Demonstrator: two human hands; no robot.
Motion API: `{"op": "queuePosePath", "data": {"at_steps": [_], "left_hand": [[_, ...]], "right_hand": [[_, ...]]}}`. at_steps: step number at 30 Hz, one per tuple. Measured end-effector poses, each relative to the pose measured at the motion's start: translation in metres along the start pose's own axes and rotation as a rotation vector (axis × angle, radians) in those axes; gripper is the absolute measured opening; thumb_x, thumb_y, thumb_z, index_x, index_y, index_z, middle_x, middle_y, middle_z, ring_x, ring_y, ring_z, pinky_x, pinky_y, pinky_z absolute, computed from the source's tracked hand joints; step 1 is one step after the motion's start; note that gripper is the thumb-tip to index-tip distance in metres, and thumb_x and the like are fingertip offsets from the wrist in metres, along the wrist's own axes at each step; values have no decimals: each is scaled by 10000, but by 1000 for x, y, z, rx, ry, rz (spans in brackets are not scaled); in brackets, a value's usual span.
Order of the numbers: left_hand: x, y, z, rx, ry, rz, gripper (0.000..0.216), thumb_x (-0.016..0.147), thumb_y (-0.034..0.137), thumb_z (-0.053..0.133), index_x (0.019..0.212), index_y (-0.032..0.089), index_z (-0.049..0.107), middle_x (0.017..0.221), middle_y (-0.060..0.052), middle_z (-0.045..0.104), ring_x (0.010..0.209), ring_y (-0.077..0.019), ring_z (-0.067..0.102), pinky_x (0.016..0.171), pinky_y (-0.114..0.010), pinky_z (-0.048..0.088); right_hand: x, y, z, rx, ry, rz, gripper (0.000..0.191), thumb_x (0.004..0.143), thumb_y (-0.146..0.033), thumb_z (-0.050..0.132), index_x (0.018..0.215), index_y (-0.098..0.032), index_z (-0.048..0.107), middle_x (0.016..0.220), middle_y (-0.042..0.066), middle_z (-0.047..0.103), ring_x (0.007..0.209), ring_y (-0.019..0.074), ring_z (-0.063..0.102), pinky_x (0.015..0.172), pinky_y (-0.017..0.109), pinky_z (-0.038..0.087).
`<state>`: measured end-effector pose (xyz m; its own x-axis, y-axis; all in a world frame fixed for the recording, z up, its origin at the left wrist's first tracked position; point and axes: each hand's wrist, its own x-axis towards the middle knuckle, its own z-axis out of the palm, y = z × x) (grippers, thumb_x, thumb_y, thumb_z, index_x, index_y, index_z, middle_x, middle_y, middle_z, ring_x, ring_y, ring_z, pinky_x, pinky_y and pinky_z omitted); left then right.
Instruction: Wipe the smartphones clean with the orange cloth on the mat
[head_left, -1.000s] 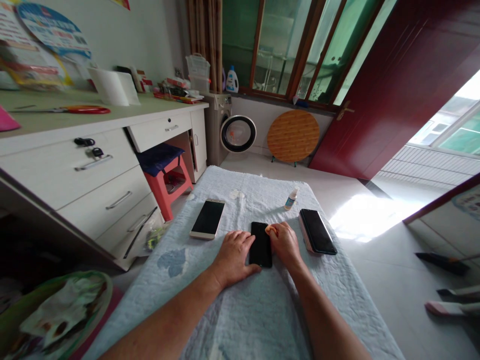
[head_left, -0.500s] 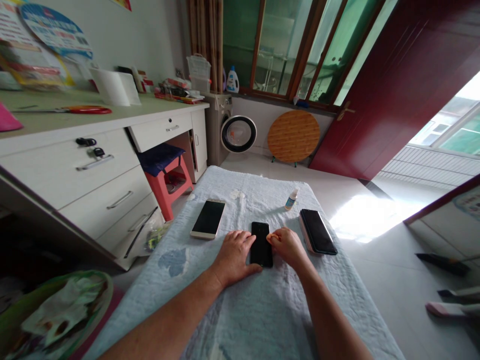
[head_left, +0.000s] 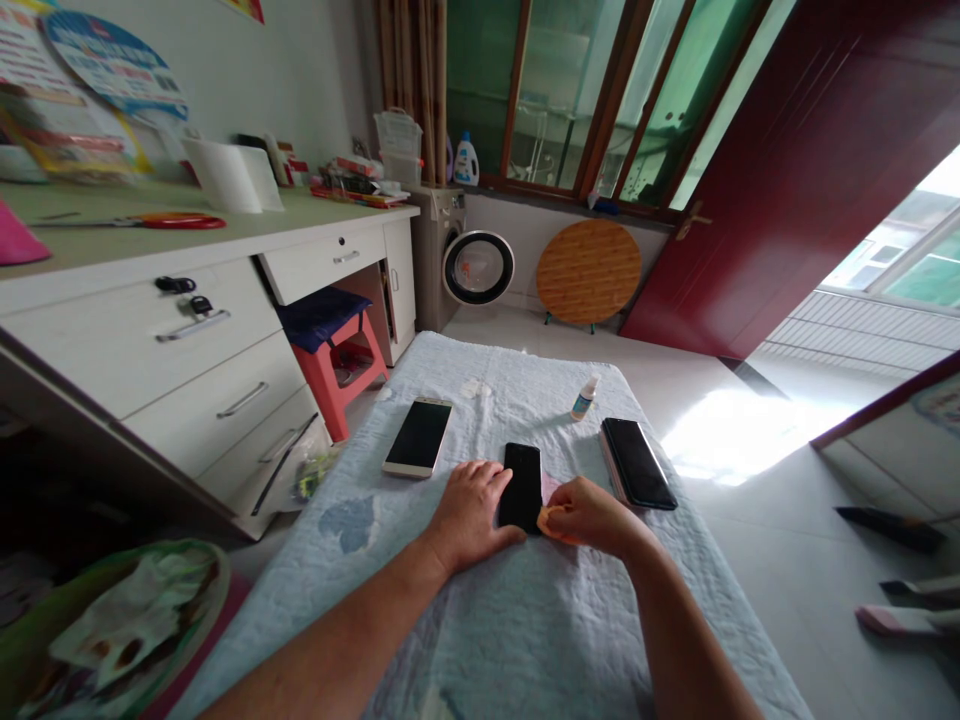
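A black phone lies face up in the middle of a table covered by a light blue towel. My left hand rests flat beside the phone's left edge, fingers spread, thumb against its near end. My right hand is closed in a pinch on a small orange cloth at the phone's near right corner. A gold-edged phone lies to the left. A dark phone on a pinkish case lies to the right. A small spray bottle stands behind.
A white desk with drawers stands on the left, a red stool under it. A bin with rubbish is at the lower left. A washing machine, a round wooden board and a dark red door lie beyond.
My right hand has slid from the top of the black phone down to its near right corner, taking the orange cloth with it. My left hand has stayed put.
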<state>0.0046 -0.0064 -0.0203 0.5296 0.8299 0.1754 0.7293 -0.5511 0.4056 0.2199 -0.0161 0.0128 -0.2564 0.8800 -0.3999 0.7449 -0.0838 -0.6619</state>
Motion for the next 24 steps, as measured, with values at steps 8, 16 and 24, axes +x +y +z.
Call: {"op": "queuePosePath", "data": {"at_steps": [8, 16, 24], "left_hand": [[0, 0, 0, 5, 9, -3, 749, 670, 601, 703, 1272, 193, 523, 1266, -105, 545, 1169, -319, 468, 1032, -442, 326], [2, -5, -7, -31, 1, 37, 424, 872, 394, 530, 1250, 203, 551, 1218, -81, 572, 1122, -260, 503, 1015, -422, 349], [3, -12, 1, 12, -46, 48, 414, 893, 193, 455, 1301, 237, 509, 1256, -51, 550, 1157, -230, 468, 1046, -403, 328]], "right_hand": [[-8, -11, 0, -86, -208, -212, 144, 680, -193, 542, 684, -138, 675, 542, -47, 517, 492, 62, 408, 462, 178, 275], [-9, -22, -4, -169, 77, -297, 170, 683, -132, 560, 790, -164, 689, 767, 5, 638, 682, 106, 545, 625, 194, 371], [-5, -30, 17, -347, 92, -312, 79, 690, -157, 627, 768, -166, 631, 791, 11, 610, 728, 119, 508, 647, 209, 326]]}}
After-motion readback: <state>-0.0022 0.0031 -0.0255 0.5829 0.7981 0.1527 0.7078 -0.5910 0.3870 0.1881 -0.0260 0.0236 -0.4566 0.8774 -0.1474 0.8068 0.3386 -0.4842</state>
